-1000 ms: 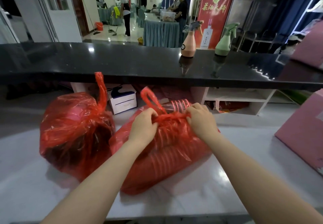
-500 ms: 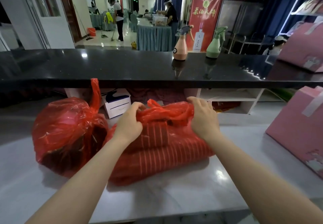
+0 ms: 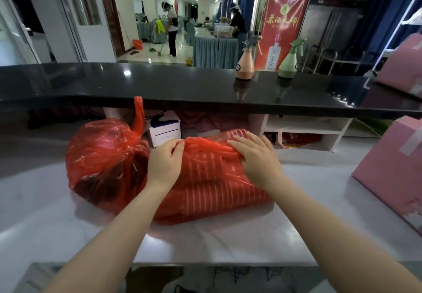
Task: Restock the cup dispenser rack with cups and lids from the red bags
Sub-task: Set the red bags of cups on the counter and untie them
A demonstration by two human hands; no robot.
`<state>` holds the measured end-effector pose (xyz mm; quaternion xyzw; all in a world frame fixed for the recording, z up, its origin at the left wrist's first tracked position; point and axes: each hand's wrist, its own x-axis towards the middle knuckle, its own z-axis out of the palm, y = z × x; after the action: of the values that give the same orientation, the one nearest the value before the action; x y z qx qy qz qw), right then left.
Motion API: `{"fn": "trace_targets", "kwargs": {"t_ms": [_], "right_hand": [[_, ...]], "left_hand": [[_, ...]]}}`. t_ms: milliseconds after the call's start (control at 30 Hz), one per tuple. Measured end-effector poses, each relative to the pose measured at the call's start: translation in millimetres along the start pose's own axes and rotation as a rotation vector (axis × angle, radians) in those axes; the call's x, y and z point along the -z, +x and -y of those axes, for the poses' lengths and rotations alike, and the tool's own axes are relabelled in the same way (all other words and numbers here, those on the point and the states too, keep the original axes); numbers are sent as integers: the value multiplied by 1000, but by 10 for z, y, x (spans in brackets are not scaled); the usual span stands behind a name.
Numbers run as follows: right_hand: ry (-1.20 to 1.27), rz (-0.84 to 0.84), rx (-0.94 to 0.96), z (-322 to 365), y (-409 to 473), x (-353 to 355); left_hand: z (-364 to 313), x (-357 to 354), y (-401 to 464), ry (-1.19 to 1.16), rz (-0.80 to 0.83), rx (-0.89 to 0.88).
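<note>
Two red bags lie side by side on the white desk (image 3: 228,242): the tied bag (image 3: 105,160) sits just left of the fingers, and the opened bag of stacked cups (image 3: 212,185) lies under them. Its bunched rim is pinched by the curled fingers (image 3: 177,146) of the left hand (image 3: 164,164). The right hand (image 3: 255,158) is laid on the same rim with fingers nearly straight, thumb tucked against the plastic.

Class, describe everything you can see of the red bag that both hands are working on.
The red bag is thin, translucent plastic lying on its side on the pale counter. Stacked ribbed cups show through it and poke out of its open far end. The left hand pinches its bunched rim; the right hand rests on top. It touches a second, knotted red bag at its left.
</note>
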<state>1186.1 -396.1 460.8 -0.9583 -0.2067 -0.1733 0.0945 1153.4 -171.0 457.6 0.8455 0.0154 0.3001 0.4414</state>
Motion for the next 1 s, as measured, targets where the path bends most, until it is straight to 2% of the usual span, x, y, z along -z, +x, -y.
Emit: {"fn": "trace_targets", "kwargs": {"t_ms": [167,267,433,500,600,733,800,867,933,1000], "right_hand": [[28,-48,12,-162,-146,105],[-102,31,-23,-358,-365,102],[-178,131,-60,-608,-643,156],[-157,162,-41,-655,-739,182],[-127,229,-43,-669,-864,215],[-32,407,-35,-611,-964,333],[35,366,100,-519,-998,384],[174,221,284,-379,-1020,440],[351,145,388,-241,-1025,464],[395,180,370,-130,-984,427]], "left_hand": [[-41,18,-169,-73,-258,200],[-86,11,-364,-185,-309,199],[-143,7,-698,-239,-206,158],[-162,46,-856,-192,-188,136],[-199,93,-1113,-57,-113,131],[-219,104,-1327,329,85,234],[-261,79,-1411,324,153,312],[-321,31,-1504,236,251,415],[-381,16,-1568,204,230,452],[-419,53,-1598,236,162,442]]}}
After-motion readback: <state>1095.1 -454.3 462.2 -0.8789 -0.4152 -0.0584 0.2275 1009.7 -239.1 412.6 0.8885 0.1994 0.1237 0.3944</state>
